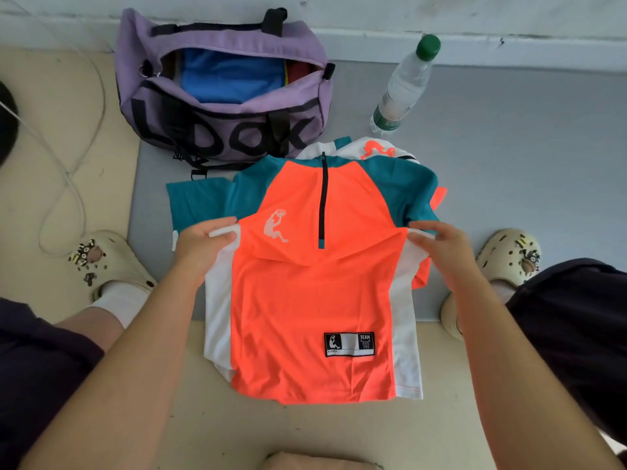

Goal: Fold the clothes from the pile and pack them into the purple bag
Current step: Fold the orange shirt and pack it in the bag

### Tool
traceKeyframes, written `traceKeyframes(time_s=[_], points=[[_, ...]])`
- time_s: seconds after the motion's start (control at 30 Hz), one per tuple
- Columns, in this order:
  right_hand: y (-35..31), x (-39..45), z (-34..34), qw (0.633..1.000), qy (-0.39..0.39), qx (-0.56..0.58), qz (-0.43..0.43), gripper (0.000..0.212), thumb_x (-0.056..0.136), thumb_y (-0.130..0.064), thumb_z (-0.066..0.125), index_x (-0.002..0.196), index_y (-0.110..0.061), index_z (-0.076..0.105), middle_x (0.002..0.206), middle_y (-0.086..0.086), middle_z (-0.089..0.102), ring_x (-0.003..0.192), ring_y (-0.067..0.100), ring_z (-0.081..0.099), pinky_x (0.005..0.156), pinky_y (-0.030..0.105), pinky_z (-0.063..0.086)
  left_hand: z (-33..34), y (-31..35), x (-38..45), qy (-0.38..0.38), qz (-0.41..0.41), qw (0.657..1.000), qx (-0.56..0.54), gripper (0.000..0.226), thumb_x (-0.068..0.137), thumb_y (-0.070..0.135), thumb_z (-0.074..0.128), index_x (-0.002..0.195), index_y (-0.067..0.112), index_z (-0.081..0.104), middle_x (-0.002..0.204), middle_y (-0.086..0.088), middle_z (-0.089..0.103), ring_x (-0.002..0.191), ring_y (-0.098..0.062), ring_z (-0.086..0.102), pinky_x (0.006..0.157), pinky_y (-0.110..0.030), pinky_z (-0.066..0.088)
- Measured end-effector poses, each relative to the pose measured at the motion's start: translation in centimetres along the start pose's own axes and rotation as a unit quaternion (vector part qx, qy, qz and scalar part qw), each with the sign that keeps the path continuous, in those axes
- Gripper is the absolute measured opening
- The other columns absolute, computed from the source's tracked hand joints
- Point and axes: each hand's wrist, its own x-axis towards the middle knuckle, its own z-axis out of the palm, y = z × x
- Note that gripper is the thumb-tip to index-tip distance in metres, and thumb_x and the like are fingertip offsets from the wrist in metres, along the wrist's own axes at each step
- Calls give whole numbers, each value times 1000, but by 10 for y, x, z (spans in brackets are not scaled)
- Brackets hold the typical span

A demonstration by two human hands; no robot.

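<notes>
I see the left hand (200,244) and right hand (441,247) pinching the orange shirt (312,300) sides, the purple bag (220,93) open beyond.

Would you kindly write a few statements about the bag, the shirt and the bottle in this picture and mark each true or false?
1. The purple fabric duffel bag is zipped closed. False: it is open, with a folded blue garment inside.
2. Both hands hold the orange, teal and white zip-neck shirt. True: the left hand and right hand pinch its white side panels.
3. The clear plastic bottle has a red cap. False: the cap is green.
4. The bottle stands to the right of the bag. True.
</notes>
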Motion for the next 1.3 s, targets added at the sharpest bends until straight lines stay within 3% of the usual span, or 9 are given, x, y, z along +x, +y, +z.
traceKeyframes(time_s=[0.1, 0.27, 0.4, 0.5, 0.6, 0.77, 1.1, 1.23, 1.3], points=[[-6, 2, -10, 998, 53, 16, 6, 18, 81, -15, 77, 97, -7, 75, 76, 1, 63, 63, 5, 55, 63, 16, 45, -4, 10, 5, 85, 60, 983, 151, 26, 88, 18, 69, 114, 21, 74, 112, 3, 70, 100, -12, 64, 86, -26, 51], [-8, 2, -19, 973, 91, -208, -36, 21, 86, -26, 70, 94, -7, 73, 83, 4, 61, 81, 20, 55, 72, 27, 36, -8, 18, 4, 170, 82, 936, 297, 26, 90, 28, 63, 89, 3, 72, 92, -18, 67, 84, -36, 62, 72, -37, 48], [-17, -2, -10, 981, 79, -143, -105, 18, 88, -17, 70, 95, 0, 70, 102, 15, 60, 96, 23, 55, 87, 29, 40, 1, 26, -6, 83, 144, 952, 258, 17, 87, 16, 64, 77, 2, 64, 99, -4, 55, 88, -17, 51, 78, -26, 35], [-29, -6, -2, 998, -7, -24, -53, 8, 92, -19, 65, 85, -15, 65, 81, -1, 60, 78, 15, 52, 73, 29, 40, 15, 36, -15, 16, 102, 981, 166, 20, 81, 26, 60, 70, 10, 57, 70, 7, 52, 66, -8, 47, 61, -31, 34], [-30, -9, -2, 996, -32, 81, -13, 14, 95, -14, 59, 81, -17, 60, 74, 5, 53, 69, 17, 46, 65, 31, 38, 20, 40, -17, 33, 42, 995, 86, 21, 77, 35, 58, 66, 19, 52, 55, 13, 39, 54, -8, 35, 55, -30, 29], [-13, 2, -18, 998, 49, -2, 33, 7, 90, -19, 63, 88, -13, 64, 83, 11, 59, 72, 20, 51, 65, 29, 41, -6, 23, -3, 124, 28, 984, 124, 19, 86, 28, 53, 82, 9, 52, 70, 0, 48, 64, -18, 41, 55, -30, 32], [-11, 34, 6, 976, 68, -205, -29, 12, 89, -19, 63, 92, -9, 70, 94, 11, 66, 87, 26, 56, 69, 30, 34, -4, 6, 28, 126, 76, 931, 335, 25, 96, 22, 54, 110, 8, 68, 111, -15, 67, 103, -35, 59, 82, -39, 46], [-28, 32, 35, 933, 105, -295, -178, 12, 88, -14, 62, 93, -4, 68, 96, 15, 66, 97, 37, 55, 79, 42, 44, 30, 22, 33, 60, 168, 901, 395, 31, 93, 21, 57, 123, 15, 63, 127, -7, 57, 115, -28, 54, 88, -41, 47], [-37, 33, 52, 936, 55, -283, -202, 11, 87, -16, 64, 91, -6, 67, 92, 11, 66, 94, 32, 58, 77, 41, 46, 54, 26, 33, -28, 205, 892, 403, 32, 92, 27, 60, 123, 19, 62, 126, -1, 58, 116, -22, 54, 90, -38, 47]])
